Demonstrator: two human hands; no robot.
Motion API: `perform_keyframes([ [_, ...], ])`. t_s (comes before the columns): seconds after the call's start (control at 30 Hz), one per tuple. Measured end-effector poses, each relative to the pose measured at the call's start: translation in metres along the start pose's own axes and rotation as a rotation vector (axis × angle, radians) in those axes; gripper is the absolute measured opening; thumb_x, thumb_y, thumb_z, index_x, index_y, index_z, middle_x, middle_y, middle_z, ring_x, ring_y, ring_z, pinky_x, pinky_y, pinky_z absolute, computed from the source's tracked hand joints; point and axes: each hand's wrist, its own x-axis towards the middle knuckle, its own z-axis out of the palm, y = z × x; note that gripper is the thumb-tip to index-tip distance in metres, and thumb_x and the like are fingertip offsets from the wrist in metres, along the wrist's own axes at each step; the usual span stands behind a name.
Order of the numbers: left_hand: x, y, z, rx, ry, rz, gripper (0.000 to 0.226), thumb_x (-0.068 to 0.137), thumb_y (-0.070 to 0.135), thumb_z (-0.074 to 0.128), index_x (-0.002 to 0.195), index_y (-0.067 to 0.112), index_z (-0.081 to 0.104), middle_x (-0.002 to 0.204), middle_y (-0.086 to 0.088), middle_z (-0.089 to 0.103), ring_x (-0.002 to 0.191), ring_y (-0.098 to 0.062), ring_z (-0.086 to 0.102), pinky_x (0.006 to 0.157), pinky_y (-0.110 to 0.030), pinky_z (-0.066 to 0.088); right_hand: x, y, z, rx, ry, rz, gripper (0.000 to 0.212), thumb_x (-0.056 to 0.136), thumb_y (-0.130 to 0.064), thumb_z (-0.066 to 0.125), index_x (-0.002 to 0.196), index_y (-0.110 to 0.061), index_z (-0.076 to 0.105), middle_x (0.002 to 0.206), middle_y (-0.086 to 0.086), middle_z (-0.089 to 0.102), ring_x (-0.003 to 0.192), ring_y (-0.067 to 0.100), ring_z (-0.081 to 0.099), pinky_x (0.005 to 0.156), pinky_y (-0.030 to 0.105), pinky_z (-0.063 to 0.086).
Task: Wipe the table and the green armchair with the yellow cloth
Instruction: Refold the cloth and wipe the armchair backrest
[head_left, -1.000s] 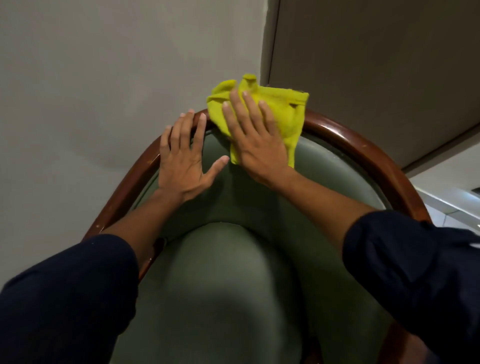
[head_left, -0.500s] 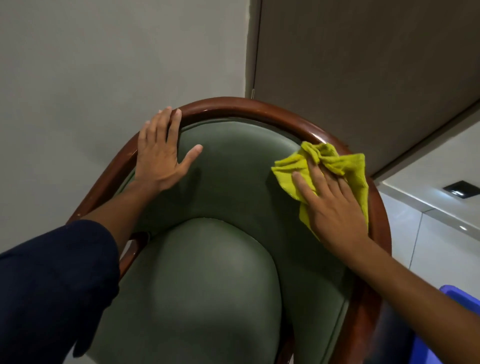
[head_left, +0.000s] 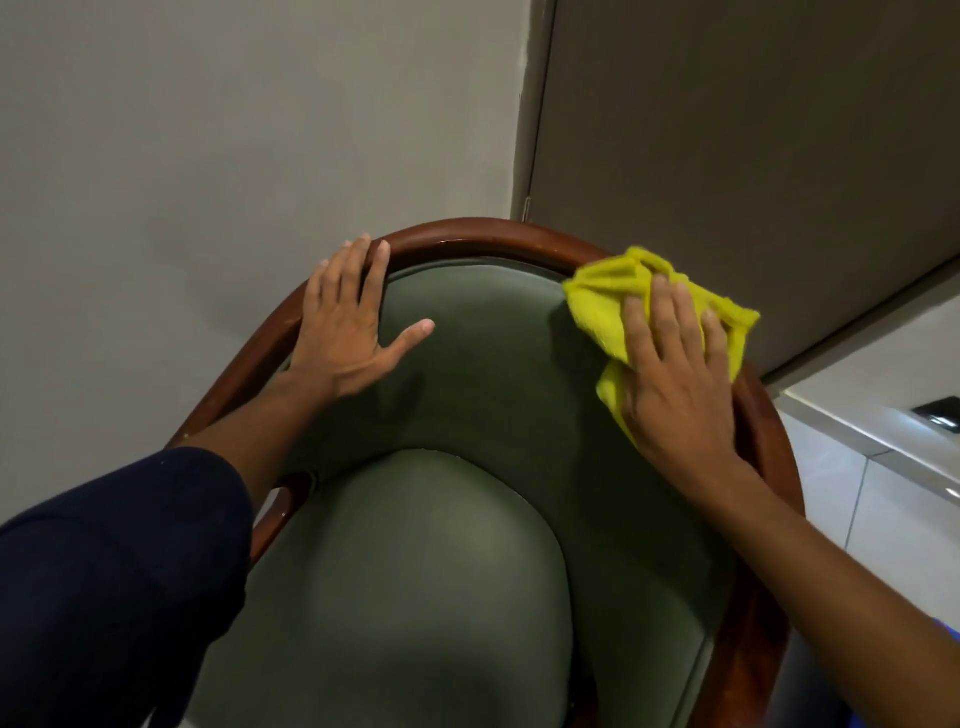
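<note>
The green armchair (head_left: 483, 364) fills the middle of the view, with a curved brown wooden rim around its padded back and a rounded seat cushion below. My right hand (head_left: 675, 379) presses the crumpled yellow cloth (head_left: 602, 306) flat against the upper right of the backrest, where the padding meets the wooden rim. My left hand (head_left: 345, 322) rests flat on the upper left of the backrest, fingers over the rim, thumb spread out. The table is not in view.
A plain grey wall (head_left: 208, 130) stands right behind the chair. A darker panel (head_left: 753, 130) is at the back right. A pale tiled floor (head_left: 883, 493) and a sliver of something blue (head_left: 953, 631) lie to the right.
My right hand has slid the cloth from the top centre of the backrest to its right side, then a little back up along the rim. The left hand stays on the left rim.
</note>
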Motion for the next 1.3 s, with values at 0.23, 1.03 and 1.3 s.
perform_keyframes([
  [0.23,0.000,0.000,-0.002,-0.034,0.034,0.010,0.103,0.084,0.082,0.007,0.157,0.010,0.014,0.166,-0.012,0.012,0.153,-0.029,0.012,0.123,-0.044,0.006,0.110,-0.111,0.026,0.121,-0.038,-0.497,0.061,0.096,-0.018,0.042,0.154,-0.016,0.023,0.164,0.010,0.016,0.152,0.025,0.011,0.122,0.042,0.001],
  [1.03,-0.058,0.045,-0.039,-0.409,-0.104,-0.221,0.092,0.090,0.071,0.040,0.158,0.018,0.010,0.168,-0.009,0.010,0.155,-0.024,0.007,0.125,-0.044,0.007,-0.072,0.016,-0.076,0.788,-0.366,0.630,0.028,0.098,-0.028,0.049,0.112,-0.006,0.061,0.113,0.021,0.065,0.105,0.040,0.060,0.094,0.043,0.048],
  [1.3,-0.257,0.240,-0.104,-1.205,-0.426,-0.102,0.066,0.078,0.072,0.054,0.075,0.009,0.073,0.071,-0.005,0.069,0.069,-0.006,0.059,0.062,-0.022,0.045,-0.235,-0.031,-0.084,1.530,-0.036,0.995,0.026,0.101,-0.021,0.047,0.120,-0.010,0.060,0.117,0.016,0.069,0.105,0.030,0.066,0.098,0.046,0.052],
])
